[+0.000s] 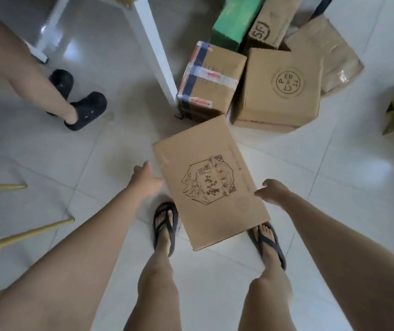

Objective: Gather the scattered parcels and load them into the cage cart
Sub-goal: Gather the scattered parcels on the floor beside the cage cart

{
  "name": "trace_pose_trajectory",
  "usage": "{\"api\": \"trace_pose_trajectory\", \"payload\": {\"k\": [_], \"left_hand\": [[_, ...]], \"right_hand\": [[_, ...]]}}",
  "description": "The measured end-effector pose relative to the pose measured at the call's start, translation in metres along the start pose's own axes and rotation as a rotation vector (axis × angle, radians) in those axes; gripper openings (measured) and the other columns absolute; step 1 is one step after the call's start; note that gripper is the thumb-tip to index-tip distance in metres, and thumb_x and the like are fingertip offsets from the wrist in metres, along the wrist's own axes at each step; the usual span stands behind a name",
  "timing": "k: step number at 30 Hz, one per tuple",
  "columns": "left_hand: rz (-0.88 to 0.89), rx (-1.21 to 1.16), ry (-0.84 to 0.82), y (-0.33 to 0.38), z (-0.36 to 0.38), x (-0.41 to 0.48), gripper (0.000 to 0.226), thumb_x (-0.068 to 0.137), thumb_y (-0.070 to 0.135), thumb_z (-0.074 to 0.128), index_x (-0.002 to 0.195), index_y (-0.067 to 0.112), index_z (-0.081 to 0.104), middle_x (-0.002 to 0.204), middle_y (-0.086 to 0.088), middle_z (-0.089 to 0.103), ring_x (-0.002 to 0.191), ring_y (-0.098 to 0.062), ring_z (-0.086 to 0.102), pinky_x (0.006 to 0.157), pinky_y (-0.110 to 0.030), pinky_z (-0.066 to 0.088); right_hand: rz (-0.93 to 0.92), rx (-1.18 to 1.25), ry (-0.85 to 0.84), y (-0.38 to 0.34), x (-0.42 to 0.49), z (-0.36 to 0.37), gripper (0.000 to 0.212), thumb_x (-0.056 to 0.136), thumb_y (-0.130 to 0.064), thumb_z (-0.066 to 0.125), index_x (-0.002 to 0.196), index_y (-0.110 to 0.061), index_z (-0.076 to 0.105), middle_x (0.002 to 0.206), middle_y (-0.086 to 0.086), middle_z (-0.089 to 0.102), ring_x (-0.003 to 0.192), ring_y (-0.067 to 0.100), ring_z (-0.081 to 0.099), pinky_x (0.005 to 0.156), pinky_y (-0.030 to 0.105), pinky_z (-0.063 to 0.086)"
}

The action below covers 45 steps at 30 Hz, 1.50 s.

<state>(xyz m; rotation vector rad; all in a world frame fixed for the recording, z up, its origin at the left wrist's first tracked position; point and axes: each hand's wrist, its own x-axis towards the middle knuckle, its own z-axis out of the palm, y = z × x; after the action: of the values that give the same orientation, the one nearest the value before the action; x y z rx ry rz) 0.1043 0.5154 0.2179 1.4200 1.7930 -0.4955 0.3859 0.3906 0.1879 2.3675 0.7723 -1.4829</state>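
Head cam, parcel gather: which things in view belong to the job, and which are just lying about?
Job:
- hexagon-print box, between left hand and right hand
- taped box
- round-stamp box
- SF box
- green box
- crumpled brown parcel
No cage cart in view.

Lying about:
- white table leg
- bystander's black clogs
- wooden legs

A printed cardboard box sits tilted above the person's feet, left hand at its left edge, right hand at its right — contact too blurred to judge. Beyond it, more cartons (one green) cluster beside a white furniture leg.
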Motion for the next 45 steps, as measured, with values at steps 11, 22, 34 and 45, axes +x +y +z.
{"api": "trace_pose_trajectory", "payload": {"k": [11, 22, 34, 45], "left_hand": [[0.335, 0.352, 0.059, 0.026, 0.040, 0.172, 0.078, 0.085, 0.033, 0.065, 0.147, 0.012, 0.023, 0.151, -0.017, 0.020, 0.137, -0.039, 0.028, 0.112, -0.046, 0.028], [0.110, 0.220, -0.046, 0.004, 0.096, 0.242, 0.140, 0.043, 0.062, 0.086, 0.152, 0.018, 0.010, 0.158, -0.012, 0.014, 0.142, -0.037, 0.022, 0.111, -0.057, 0.029], [0.090, -0.154, -0.263, -0.005, 0.069, 0.102, 0.072, 0.064, 0.022, 0.086, 0.120, 0.009, 0.042, 0.110, -0.012, 0.058, 0.090, -0.028, 0.060, 0.074, -0.040, 0.052], [0.529, -0.073, -0.353, 0.186, -0.031, -0.124, 0.047, 0.081, 0.016, 0.073, 0.119, 0.011, 0.046, 0.114, -0.011, 0.050, 0.094, -0.025, 0.049, 0.080, -0.034, 0.039]], "right_hand": [[0.644, 1.084, -0.065, 0.053, 0.050, 0.192, 0.085, 0.073, -0.028, 0.081, 0.138, -0.001, 0.032, 0.143, 0.017, 0.040, 0.132, 0.041, 0.037, 0.100, 0.058, 0.035], [0.424, 1.706, 0.090, 0.088, 0.092, 0.283, 0.067, 0.068, -0.019, 0.083, 0.126, -0.015, 0.050, 0.121, 0.004, 0.061, 0.105, 0.023, 0.059, 0.072, 0.034, 0.047], [0.541, 1.620, 0.364, 0.139, -0.045, 0.219, 0.061, 0.076, 0.000, 0.072, 0.132, -0.012, 0.050, 0.114, 0.010, 0.062, 0.097, 0.029, 0.059, 0.078, 0.035, 0.047], [0.531, 1.567, 0.683, 0.220, -0.250, 0.056, 0.036, 0.078, 0.004, 0.068, 0.113, 0.004, 0.063, 0.099, 0.015, 0.064, 0.093, 0.030, 0.059, 0.085, 0.038, 0.047]]}}
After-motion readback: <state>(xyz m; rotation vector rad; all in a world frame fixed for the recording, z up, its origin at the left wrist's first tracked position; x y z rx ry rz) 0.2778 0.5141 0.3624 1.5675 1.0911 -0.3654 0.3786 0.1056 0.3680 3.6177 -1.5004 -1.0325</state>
